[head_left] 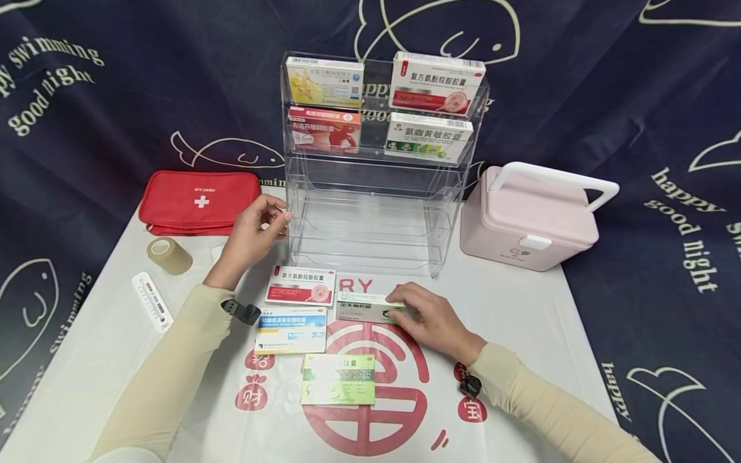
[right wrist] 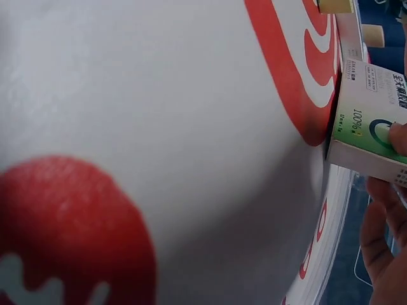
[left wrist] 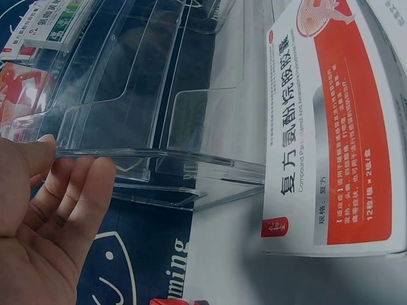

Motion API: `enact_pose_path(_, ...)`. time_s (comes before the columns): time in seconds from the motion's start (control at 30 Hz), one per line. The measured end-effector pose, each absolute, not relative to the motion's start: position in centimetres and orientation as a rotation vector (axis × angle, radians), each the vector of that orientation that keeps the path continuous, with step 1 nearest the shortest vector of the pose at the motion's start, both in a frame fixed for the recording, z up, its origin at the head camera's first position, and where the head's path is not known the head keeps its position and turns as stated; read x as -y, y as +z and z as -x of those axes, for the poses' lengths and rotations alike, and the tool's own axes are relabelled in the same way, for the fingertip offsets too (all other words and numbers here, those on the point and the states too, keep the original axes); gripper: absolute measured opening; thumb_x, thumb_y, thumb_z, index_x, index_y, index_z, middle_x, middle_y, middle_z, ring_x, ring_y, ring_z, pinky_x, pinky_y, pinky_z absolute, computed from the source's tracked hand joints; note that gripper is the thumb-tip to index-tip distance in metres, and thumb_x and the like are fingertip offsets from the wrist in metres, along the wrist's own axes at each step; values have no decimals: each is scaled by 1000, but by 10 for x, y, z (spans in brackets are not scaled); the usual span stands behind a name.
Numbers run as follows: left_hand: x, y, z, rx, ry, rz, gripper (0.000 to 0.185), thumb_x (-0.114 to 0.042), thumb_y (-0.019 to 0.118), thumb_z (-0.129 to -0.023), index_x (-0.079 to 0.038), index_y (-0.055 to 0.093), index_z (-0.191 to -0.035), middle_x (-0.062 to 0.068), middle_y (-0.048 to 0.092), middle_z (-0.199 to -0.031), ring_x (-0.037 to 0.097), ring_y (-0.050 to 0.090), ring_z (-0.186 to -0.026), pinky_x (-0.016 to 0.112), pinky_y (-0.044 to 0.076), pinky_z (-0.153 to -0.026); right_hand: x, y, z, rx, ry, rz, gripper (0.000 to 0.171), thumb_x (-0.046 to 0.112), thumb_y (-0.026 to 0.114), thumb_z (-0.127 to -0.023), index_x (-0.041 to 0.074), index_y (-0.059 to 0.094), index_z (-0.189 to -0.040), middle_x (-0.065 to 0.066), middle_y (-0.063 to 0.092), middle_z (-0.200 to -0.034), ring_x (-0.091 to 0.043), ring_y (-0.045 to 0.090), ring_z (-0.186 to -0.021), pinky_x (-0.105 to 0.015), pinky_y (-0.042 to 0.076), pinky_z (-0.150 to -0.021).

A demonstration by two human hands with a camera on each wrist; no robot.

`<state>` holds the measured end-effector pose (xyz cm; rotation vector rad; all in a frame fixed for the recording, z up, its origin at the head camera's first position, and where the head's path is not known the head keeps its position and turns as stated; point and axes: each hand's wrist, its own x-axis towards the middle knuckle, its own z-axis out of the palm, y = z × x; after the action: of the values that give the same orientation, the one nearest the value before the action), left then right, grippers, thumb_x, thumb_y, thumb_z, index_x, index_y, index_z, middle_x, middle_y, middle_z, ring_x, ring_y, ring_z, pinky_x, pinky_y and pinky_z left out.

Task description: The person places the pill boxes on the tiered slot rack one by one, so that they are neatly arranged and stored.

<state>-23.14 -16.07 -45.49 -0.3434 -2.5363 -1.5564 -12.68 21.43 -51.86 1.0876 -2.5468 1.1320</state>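
Right hand pinches green-and-white medicine box at its right end, thumb on top face, fingers curled behind; box lies on white mat, stretching leftward from grip. Left hand fingers relaxed, holding nothing, fingertips touching left edge of clear acrylic rack.

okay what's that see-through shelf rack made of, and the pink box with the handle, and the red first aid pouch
Shelf rack: likely clear acrylic, glossy; see-through with bright edge glints.
Pink box: apparently moulded plastic, smooth satin sheen, white handle.
Red pouch: seemingly woven fabric, matte, soft rounded edges.
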Motion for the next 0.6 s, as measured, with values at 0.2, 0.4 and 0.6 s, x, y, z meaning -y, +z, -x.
enact_pose_path(0.2,160,-453,231,2547,-1554,331,26,-15,68,-100,-3,57,-120,11,63,-92,23,66,-73,21,57,-63,-215,-518,127,2555,1127,-1112,34,15,78,-91,25,65,-121,12,62,-119,-6,59,-92,-25,53,-73)
enact_pose_path(0.4,160,-453,231,2551,-1549,330,26,-15,68,-100,-3,57,-120,10,62,-92,22,66,-72,20,57,-63,-215,-519,128,2539,1100,-1122,32,15,77,-92,24,66,-121,12,62,-120,-6,60,-98,-22,51,-80)
enact_pose_path(0.6,161,-454,231,2550,-1548,338,26,-15,68,-100,-3,57,-120,10,63,-92,22,66,-73,20,58,-63,-214,-520,130,2517,1067,-1114,29,16,75,-94,23,66,-120,10,63,-120,-4,61,-100,-21,50,-79)
